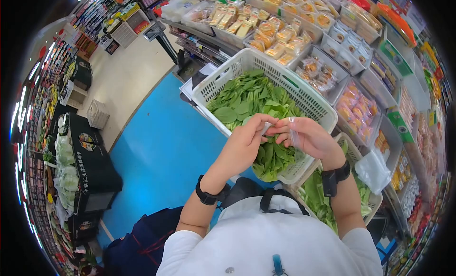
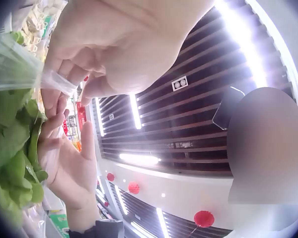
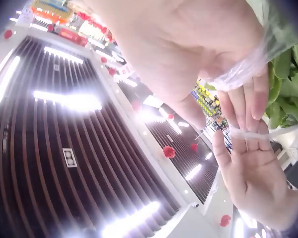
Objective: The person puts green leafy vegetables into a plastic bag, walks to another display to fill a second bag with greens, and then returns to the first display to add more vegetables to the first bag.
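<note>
Both hands meet at the mouth of a clear plastic bag (image 1: pixel 295 133), close in front of my body. My left hand (image 1: pixel 244 145) holds the film on one side, its fingertips close to those of the right. On the other side my right hand (image 1: pixel 311 137) has the film drawn across its fingers. In the left wrist view the film (image 2: pixel 17 69) is gathered at the left hand's fingers. A bunch of leafy greens (image 1: pixel 273 159) shows just below the hands. Beyond them, more loose greens (image 1: pixel 247 93) lie in a white slatted crate (image 1: pixel 304 95).
A second crate of greens (image 1: pixel 316 195) stands by my right side, with plastic bags (image 1: pixel 374 170) hung beside it. Packaged foods fill bins (image 1: pixel 356 110) behind and right. Blue floor (image 1: pixel 152 119) lies left, with a black produce stand (image 1: pixel 92 157) beyond.
</note>
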`<action>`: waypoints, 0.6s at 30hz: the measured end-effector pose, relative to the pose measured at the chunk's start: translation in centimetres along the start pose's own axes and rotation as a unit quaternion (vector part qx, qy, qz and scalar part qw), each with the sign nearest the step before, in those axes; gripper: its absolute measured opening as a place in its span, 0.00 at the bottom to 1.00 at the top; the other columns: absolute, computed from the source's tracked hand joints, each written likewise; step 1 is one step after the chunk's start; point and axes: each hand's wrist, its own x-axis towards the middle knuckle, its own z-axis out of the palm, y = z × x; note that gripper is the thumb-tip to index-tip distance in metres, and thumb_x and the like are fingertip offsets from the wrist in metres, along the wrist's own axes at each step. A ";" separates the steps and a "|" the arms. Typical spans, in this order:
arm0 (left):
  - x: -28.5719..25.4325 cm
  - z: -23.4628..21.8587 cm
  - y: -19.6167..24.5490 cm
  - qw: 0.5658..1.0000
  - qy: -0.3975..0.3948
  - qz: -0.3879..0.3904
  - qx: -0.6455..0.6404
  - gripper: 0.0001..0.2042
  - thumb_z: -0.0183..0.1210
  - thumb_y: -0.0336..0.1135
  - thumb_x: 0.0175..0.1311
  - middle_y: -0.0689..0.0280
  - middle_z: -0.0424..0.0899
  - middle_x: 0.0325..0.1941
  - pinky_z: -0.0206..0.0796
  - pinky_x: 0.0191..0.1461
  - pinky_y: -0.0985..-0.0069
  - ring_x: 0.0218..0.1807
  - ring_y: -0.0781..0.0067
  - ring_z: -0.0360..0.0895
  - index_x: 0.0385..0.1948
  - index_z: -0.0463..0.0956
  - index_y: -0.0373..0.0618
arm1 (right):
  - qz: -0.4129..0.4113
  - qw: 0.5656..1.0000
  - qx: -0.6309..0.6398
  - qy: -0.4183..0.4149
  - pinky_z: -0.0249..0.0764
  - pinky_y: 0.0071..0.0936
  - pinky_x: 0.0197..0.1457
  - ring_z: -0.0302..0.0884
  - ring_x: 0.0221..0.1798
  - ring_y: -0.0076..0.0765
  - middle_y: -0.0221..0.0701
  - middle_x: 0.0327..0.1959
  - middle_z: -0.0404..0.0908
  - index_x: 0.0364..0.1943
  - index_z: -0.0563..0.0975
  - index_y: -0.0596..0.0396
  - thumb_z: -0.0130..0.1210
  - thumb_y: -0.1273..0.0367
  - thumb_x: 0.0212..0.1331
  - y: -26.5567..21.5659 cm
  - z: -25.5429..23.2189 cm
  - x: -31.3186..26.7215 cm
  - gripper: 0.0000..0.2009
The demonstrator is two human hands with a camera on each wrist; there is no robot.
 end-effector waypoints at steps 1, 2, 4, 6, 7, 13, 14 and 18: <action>-0.1 -1.0 -0.1 1.000 0.005 0.000 -0.002 0.16 0.39 0.20 0.68 0.62 0.81 0.50 0.69 0.55 0.74 0.52 0.73 0.76 0.54 0.69 0.41 | 0.004 1.000 -0.003 -0.003 0.74 0.27 0.48 0.79 0.43 0.32 0.46 0.53 0.79 0.53 0.75 0.63 0.48 0.63 0.68 -0.2 0.5 0.8 0.17; -0.3 -2.2 -0.3 1.000 0.022 0.018 -0.014 0.16 0.39 0.20 0.68 0.63 0.81 0.51 0.69 0.54 0.74 0.51 0.73 0.77 0.53 0.70 0.41 | 0.005 1.000 0.001 -0.009 0.74 0.27 0.47 0.78 0.41 0.31 0.46 0.53 0.79 0.53 0.75 0.63 0.48 0.63 0.68 -0.5 1.1 1.5 0.17; -1.0 -5.1 -1.2 0.990 0.086 0.030 -0.110 0.13 0.43 0.21 0.66 0.56 0.81 0.53 0.70 0.52 0.75 0.47 0.73 0.79 0.49 0.71 0.40 | -0.017 1.000 0.001 0.008 0.73 0.26 0.43 0.76 0.37 0.31 0.44 0.48 0.80 0.51 0.74 0.63 0.49 0.63 0.67 -0.8 1.5 3.0 0.17; -2.7 -9.5 -2.7 0.970 0.147 0.042 -0.191 0.11 0.45 0.23 0.66 0.54 0.82 0.51 0.70 0.53 0.75 0.46 0.73 0.79 0.48 0.72 0.40 | -0.035 0.997 0.055 -0.033 0.73 0.27 0.43 0.76 0.36 0.32 0.43 0.45 0.80 0.50 0.74 0.63 0.49 0.63 0.66 -1.9 1.1 3.6 0.17; -3.6 -11.8 -3.5 0.942 0.196 0.057 -0.267 0.10 0.47 0.25 0.65 0.53 0.82 0.49 0.69 0.54 0.75 0.45 0.73 0.79 0.46 0.72 0.41 | -0.058 0.990 0.112 -0.068 0.74 0.28 0.42 0.77 0.36 0.33 0.42 0.42 0.81 0.50 0.74 0.62 0.48 0.63 0.66 -2.6 1.4 4.3 0.17; -9.4 -20.4 -5.0 0.905 0.281 0.170 -0.271 0.09 0.51 0.27 0.63 0.41 0.80 0.51 0.68 0.54 0.76 0.44 0.70 0.80 0.44 0.72 0.40 | -0.086 0.994 -0.034 -0.060 0.75 0.32 0.44 0.79 0.37 0.38 0.42 0.38 0.80 0.50 0.72 0.65 0.50 0.61 0.63 -5.2 10.3 10.9 0.20; -10.2 -21.5 -4.7 0.900 0.298 0.175 -0.267 0.09 0.51 0.27 0.63 0.41 0.80 0.51 0.68 0.54 0.76 0.44 0.70 0.80 0.44 0.72 0.40 | -0.081 0.993 -0.062 -0.064 0.76 0.33 0.47 0.81 0.41 0.41 0.45 0.41 0.81 0.51 0.71 0.67 0.51 0.61 0.63 -5.3 12.3 12.5 0.21; -12.8 -25.5 -2.3 0.913 0.359 0.172 -0.089 0.09 0.52 0.24 0.62 0.48 0.81 0.51 0.67 0.54 0.76 0.46 0.69 0.81 0.43 0.74 0.42 | -0.045 0.987 -0.073 -0.138 0.77 0.35 0.50 0.81 0.44 0.43 0.47 0.44 0.81 0.52 0.71 0.68 0.50 0.61 0.63 -5.1 16.6 19.1 0.22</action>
